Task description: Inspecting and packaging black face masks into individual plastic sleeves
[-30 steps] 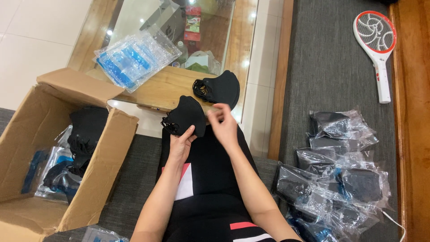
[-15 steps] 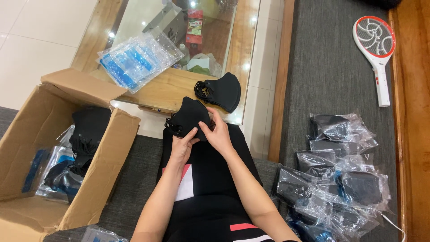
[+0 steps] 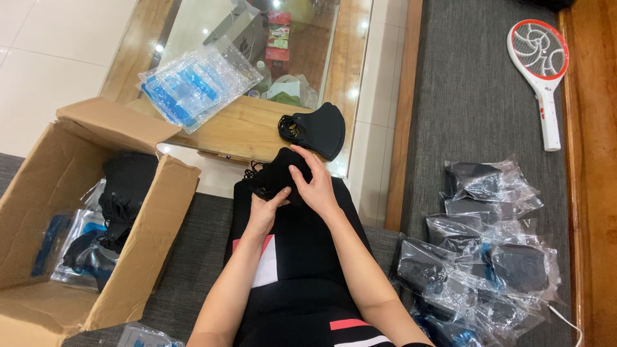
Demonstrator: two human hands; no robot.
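A small stack of black fabric face masks [image 3: 277,173] rests on my lap, gripped by both hands. My left hand [image 3: 262,212] pinches it from below and my right hand [image 3: 313,183] covers its right side with the fingers on top. Just beyond my hands, another black mask stack [image 3: 316,128] lies on the corner of the wooden glass-topped table [image 3: 238,128].
An open cardboard box [image 3: 77,218] at my left holds black masks and clear bags. A pile of clear plastic bags [image 3: 193,80] lies on the table. Bagged masks [image 3: 488,250] are heaped on the grey seat at my right, with an electric fly swatter [image 3: 543,71] beyond.
My right hand came down from above the masks and now lies on them. Both hands have drawn the stack closer onto my lap.
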